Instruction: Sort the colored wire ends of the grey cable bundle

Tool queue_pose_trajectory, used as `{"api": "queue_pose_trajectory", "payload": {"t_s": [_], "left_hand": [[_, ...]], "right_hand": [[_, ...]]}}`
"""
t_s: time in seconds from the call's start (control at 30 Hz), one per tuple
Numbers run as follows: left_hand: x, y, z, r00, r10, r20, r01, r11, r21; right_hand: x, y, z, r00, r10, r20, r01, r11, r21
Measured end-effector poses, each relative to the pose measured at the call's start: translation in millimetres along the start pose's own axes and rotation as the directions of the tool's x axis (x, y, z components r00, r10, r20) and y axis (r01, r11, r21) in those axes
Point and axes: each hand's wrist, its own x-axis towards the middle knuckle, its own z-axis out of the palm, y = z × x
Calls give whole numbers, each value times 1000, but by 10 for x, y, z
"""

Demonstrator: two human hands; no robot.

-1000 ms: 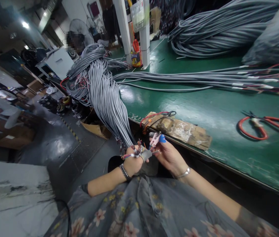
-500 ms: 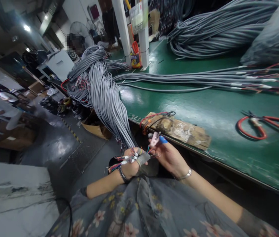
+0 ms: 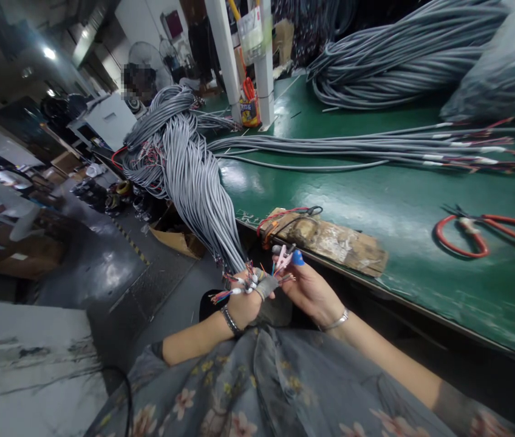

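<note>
Head view. Left hand (image 3: 243,303): grip clenched around the cable ends (image 3: 247,281) of a grey cable bundle (image 3: 194,176) that hangs off the counter (image 3: 376,200) edge, with coloured wires fanned out at the fist. Right hand (image 3: 312,291), just beside it: grip pinching a small pink tool (image 3: 283,256) at those wires. Judged progress: partial. Laid-out cables (image 3: 353,145) with bared ends cross the counter. Red-handled pliers (image 3: 471,233) lie well apart, untouched.

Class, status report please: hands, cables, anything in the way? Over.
Left hand gripping cable ends. Right hand holding small pink tool beside them. Wooden board close behind.
</note>
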Motion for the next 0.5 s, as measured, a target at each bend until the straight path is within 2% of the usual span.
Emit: {"api": "queue_pose_trajectory", "payload": {"t_s": [0.27, 0.5], "left_hand": [[1, -23, 11, 997, -73, -3, 73, 997, -36], [-19, -105, -32, 998, -46, 45, 47, 999, -19]], "right_hand": [[25, 15, -8, 997, -5, -73, 10, 998, 68], [-3, 0, -5, 1000, 12, -15, -11, 998, 68]]}}
